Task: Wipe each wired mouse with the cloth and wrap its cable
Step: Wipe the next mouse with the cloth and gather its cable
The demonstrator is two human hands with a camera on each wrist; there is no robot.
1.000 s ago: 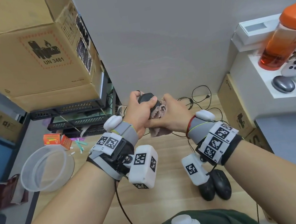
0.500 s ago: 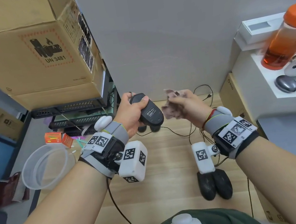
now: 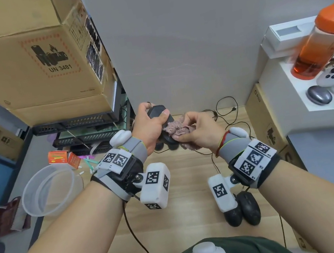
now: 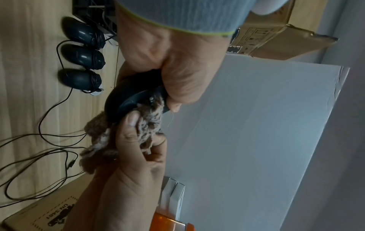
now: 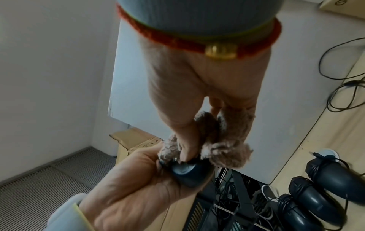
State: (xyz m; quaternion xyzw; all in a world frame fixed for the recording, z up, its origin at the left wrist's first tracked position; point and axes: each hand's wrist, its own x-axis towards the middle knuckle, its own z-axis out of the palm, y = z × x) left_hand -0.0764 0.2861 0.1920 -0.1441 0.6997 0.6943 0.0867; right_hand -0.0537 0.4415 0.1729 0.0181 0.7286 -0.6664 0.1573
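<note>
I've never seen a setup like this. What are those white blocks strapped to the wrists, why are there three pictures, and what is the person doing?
No machine here: a person works bare-handed, wearing cameras. The wide picture comes from a head camera looking down; the other two come from the white blocks on the wrists, each looking along its hand. The left hand grips a dark wired mouse held up over the wooden table. The right hand pinches a fuzzy brownish cloth and presses it against that mouse, wiping it. In the left wrist view three more mice lie in a row on the table, cables already wound round them. Loose black cable trails near the wall. An orange bottle stands on a white shelf to the right.
</note>
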